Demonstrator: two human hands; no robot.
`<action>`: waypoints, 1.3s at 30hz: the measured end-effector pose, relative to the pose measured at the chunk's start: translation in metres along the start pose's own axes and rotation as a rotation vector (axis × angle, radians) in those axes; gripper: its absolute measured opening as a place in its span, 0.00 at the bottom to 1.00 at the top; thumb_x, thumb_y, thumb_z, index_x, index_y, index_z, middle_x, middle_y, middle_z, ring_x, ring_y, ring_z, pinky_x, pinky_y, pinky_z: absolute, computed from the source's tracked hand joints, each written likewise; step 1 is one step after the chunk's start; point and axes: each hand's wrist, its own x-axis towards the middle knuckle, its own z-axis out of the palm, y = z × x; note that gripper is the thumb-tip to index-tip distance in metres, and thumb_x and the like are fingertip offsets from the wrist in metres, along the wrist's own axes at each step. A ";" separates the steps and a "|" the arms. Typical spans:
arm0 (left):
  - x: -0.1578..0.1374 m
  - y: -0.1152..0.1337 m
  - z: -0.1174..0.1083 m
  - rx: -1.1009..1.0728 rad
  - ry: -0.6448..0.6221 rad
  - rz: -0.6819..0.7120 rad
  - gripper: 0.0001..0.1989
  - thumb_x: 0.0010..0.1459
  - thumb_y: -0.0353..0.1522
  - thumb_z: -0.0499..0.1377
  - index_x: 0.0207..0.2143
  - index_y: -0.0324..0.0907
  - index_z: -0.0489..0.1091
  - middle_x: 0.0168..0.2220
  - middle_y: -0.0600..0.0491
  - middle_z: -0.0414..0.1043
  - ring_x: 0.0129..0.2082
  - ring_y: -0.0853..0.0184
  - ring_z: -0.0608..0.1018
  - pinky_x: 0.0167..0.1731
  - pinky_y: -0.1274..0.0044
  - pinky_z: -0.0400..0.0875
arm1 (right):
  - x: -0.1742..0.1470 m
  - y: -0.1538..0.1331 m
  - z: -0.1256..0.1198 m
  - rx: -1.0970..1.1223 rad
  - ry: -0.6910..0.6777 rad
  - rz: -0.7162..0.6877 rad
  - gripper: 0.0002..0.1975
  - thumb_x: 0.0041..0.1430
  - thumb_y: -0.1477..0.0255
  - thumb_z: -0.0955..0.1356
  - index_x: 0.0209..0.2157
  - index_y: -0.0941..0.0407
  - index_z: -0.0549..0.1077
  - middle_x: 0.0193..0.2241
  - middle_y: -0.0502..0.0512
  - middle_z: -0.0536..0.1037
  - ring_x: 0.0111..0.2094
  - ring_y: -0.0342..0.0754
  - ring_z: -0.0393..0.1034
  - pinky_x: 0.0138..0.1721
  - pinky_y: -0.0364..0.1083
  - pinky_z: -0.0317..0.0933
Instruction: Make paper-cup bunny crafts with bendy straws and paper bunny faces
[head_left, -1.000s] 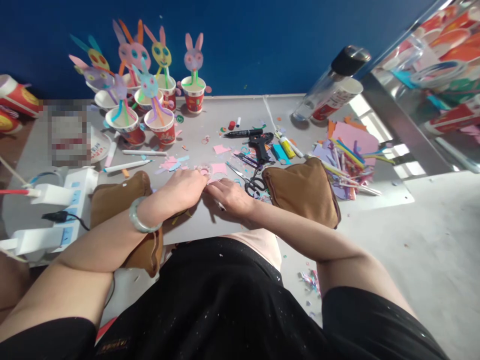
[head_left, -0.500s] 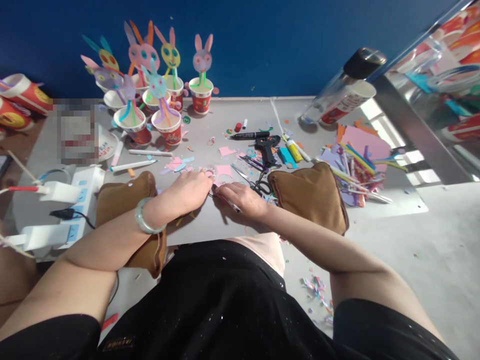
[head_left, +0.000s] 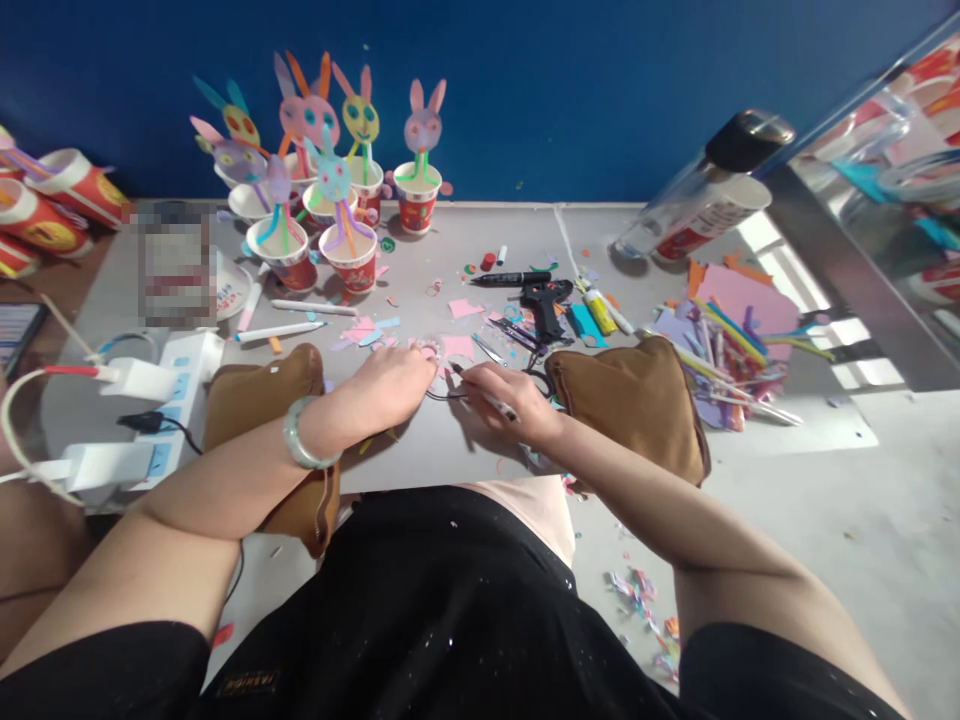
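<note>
My left hand [head_left: 394, 388], a pale green bangle at its wrist, rests low over the table with fingers bent together. A small pink paper piece [head_left: 428, 353] shows at its fingertips; the rest is covered by the hand. My right hand [head_left: 514, 398] is closed round a slim marker [head_left: 501, 408] with a dark tip that points left, a short gap away from the left hand. A thin black cord [head_left: 444, 397] lies between the hands. Scissors [head_left: 538, 382] are partly hidden behind my right hand.
Paper cups with bunny figures [head_left: 349, 262] stand at the back left. Brown cloth bags [head_left: 626, 405] flank my forearms. A power strip [head_left: 184, 380] is at left. A black glue gun [head_left: 546, 308], a bottle [head_left: 690, 190] and a pile of straws and coloured paper [head_left: 720, 350] are at right.
My right hand with the marker has drawn back to the right, away from my left hand. My left hand keeps its grip near the pink paper. The view has shifted slightly.
</note>
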 end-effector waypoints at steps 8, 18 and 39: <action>0.004 -0.013 0.008 -0.109 0.089 0.020 0.15 0.60 0.22 0.50 0.40 0.38 0.76 0.34 0.43 0.79 0.37 0.56 0.82 0.34 0.70 0.72 | 0.019 0.010 -0.015 -0.002 0.135 0.167 0.14 0.67 0.65 0.67 0.52 0.52 0.71 0.34 0.55 0.79 0.37 0.51 0.75 0.39 0.50 0.69; 0.014 -0.018 0.015 -0.281 0.290 -0.111 0.14 0.61 0.24 0.51 0.42 0.39 0.75 0.34 0.43 0.80 0.34 0.57 0.82 0.33 0.71 0.70 | 0.066 0.025 0.021 -0.019 -0.111 0.168 0.13 0.58 0.66 0.71 0.42 0.55 0.70 0.38 0.61 0.80 0.40 0.57 0.73 0.42 0.52 0.64; 0.037 -0.038 0.017 -1.295 0.841 -0.142 0.13 0.50 0.19 0.48 0.31 0.43 0.66 0.28 0.55 0.74 0.30 0.72 0.74 0.32 0.78 0.69 | 0.071 0.078 -0.039 0.983 0.462 0.874 0.21 0.42 0.62 0.80 0.35 0.48 0.70 0.25 0.47 0.76 0.26 0.48 0.74 0.30 0.52 0.74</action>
